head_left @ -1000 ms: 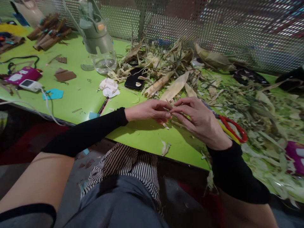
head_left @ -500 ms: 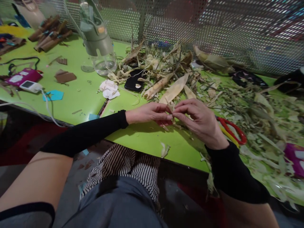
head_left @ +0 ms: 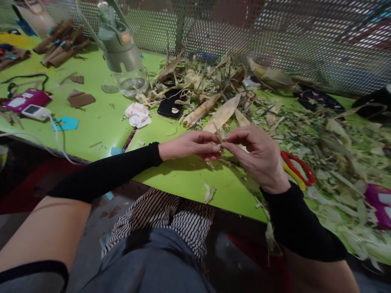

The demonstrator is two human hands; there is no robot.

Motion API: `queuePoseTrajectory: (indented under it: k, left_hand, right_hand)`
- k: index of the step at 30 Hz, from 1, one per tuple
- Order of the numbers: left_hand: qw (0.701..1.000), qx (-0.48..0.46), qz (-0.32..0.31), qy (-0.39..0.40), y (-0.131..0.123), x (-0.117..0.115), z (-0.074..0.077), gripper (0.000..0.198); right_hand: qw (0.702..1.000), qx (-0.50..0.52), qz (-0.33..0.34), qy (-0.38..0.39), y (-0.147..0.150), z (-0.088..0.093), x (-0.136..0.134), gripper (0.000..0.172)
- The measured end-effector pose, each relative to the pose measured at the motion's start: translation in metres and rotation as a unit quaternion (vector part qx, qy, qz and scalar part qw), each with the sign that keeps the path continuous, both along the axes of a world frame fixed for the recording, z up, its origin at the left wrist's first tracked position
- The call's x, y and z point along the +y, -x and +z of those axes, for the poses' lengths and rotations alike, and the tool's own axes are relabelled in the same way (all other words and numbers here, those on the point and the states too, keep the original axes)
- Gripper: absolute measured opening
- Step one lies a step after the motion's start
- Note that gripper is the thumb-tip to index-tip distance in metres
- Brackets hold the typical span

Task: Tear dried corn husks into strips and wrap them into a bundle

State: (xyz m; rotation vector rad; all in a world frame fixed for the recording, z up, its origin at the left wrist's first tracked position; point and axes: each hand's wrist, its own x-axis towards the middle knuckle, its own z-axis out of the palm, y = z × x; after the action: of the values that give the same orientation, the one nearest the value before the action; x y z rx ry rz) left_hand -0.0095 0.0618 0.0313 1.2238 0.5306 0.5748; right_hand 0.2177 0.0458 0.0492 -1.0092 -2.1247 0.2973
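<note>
Over the green table my left hand (head_left: 198, 145) and my right hand (head_left: 255, 156) meet fingertip to fingertip. A small pale strip of dried husk (head_left: 217, 129) is pinched between them, one end sticking up past the fingers. Both hands are closed on it; the fingers hide most of it. Just beyond lie a broad flat dried husk leaf (head_left: 224, 114) and a rolled husk piece (head_left: 203, 110). Below the hands a small whitish husk scrap (head_left: 209, 193) rests near the table edge. Scissors with red and yellow handles (head_left: 301, 169) lie beside my right wrist, partly covered.
Husk shreds (head_left: 330, 154) spread over the right and back of the green table (head_left: 183, 179). A black phone (head_left: 171, 103), crumpled tissue (head_left: 138, 114) and clear bottle (head_left: 130, 81) stand or lie behind. Farther left are a purple device (head_left: 27, 101) and brown rolls (head_left: 64, 44). A perforated screen (head_left: 214, 28) closes the back.
The fingertips have shifted slightly on the husk strip, and more of it shows above them. Both hands stay together. The whole view has moved a little.
</note>
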Motion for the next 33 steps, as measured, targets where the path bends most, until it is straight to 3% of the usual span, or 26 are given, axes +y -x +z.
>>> queuePoseTrajectory:
  k: [5,11,16,18,20,23,26,33]
  left_hand:
    - [1.000,-0.011,0.019,0.008,-0.001,0.000,-0.003,0.026]
    - [0.998,-0.045,0.051,0.009,-0.004,0.001,-0.008,0.023]
    - [0.998,-0.035,0.047,0.000,-0.005,0.002,-0.008,0.027]
    - [0.998,-0.043,0.045,0.001,-0.005,0.002,-0.006,0.026]
    - [0.997,-0.061,0.054,0.005,-0.004,0.004,-0.002,0.022]
    - [0.994,-0.077,0.082,0.011,-0.002,0.008,0.003,0.018]
    - [0.992,-0.076,0.095,0.020,-0.001,0.014,0.006,0.019]
    - [0.993,-0.058,0.099,0.011,0.006,0.020,0.014,0.036]
  right_hand:
    - [0.998,0.014,-0.046,-0.049,0.008,0.000,-0.010,0.015]
    - [0.991,-0.037,-0.058,-0.113,0.013,0.003,-0.014,0.019]
    - [0.986,-0.053,-0.057,-0.146,0.012,-0.001,-0.014,0.012]
    - [0.991,-0.032,-0.061,-0.115,0.012,-0.001,-0.013,0.010]
    - [0.996,0.005,-0.064,-0.061,0.010,-0.001,-0.010,0.021]
    - [0.996,0.054,-0.042,0.065,0.009,0.001,-0.002,0.044]
    - [0.982,0.047,-0.005,0.183,0.012,0.005,0.004,0.046]
    - [0.976,0.004,-0.019,0.217,0.019,0.030,0.002,0.047]
